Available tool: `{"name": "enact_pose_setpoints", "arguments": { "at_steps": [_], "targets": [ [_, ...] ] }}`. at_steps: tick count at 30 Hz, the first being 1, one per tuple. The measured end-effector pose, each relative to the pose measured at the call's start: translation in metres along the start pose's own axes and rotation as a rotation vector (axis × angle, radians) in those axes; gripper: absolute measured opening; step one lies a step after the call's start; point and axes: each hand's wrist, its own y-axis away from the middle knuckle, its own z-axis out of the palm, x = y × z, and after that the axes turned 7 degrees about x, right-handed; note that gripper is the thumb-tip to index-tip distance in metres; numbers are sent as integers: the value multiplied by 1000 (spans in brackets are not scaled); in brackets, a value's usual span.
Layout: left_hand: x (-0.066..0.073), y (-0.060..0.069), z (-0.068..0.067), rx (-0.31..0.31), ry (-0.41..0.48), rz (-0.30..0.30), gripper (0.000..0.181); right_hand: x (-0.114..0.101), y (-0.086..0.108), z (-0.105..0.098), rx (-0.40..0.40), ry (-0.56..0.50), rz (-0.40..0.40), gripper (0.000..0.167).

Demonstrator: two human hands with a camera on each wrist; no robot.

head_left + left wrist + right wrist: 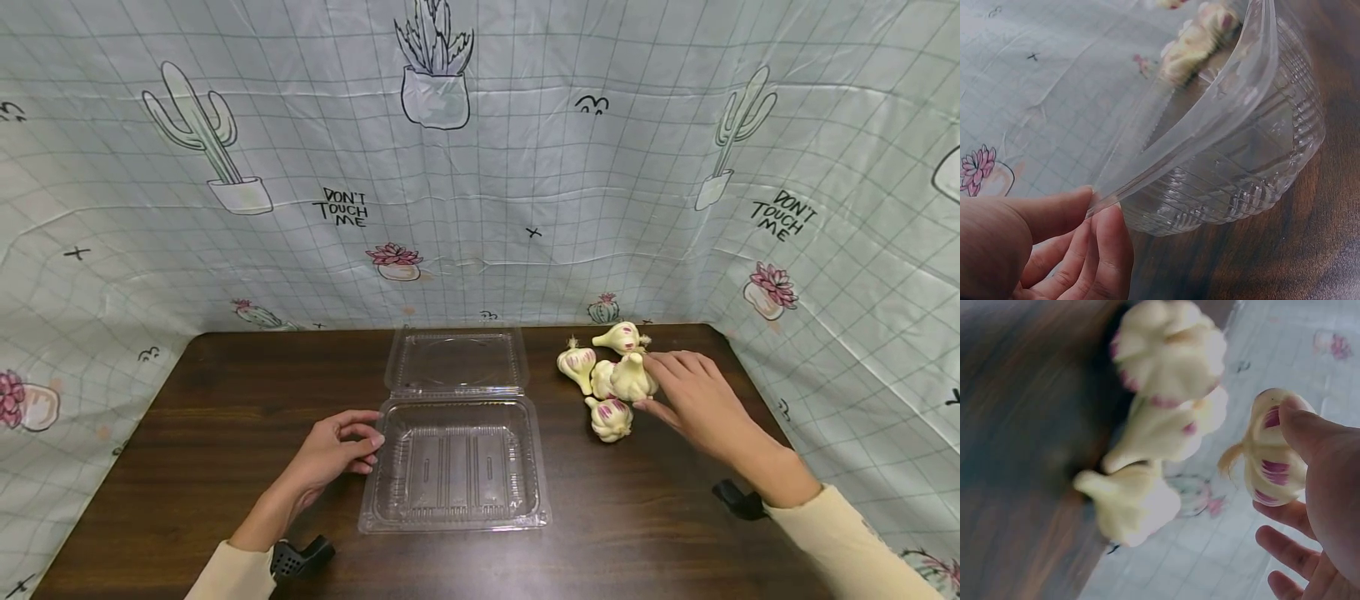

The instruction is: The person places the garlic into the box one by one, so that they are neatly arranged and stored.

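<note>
With thumb and fingers, my left hand (337, 454) pinches the left rim of a clear plastic clamshell container (542, 467), seen close up in the left wrist view. The container lies on the table with its lid (456, 358) folded back toward the wall, and its base holds nothing. On the right, my right hand (693, 396) grips a garlic bulb (1272, 450) between thumb and fingers. That bulb shows purple streaks and a tuft of roots in the right wrist view. Several other garlic bulbs (577, 365) are clustered left of the right hand.
A dark brown wooden table (247, 383) carries everything. Behind and beside it hangs a pale checked curtain (480, 183) printed with cacti. Each wrist wears a black strap mount (300, 558).
</note>
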Motion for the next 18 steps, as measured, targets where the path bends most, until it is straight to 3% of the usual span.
{"name": "enact_pose_setpoints", "arguments": {
  "at_steps": [9,18],
  "targets": [
    [-2,0,0,5,-1,9,49,-27,-26,5,-12,-37,-79,83],
    [-1,0,0,9,17,5,48,-52,-50,13,26,-88,-185,72]
  ]
}}
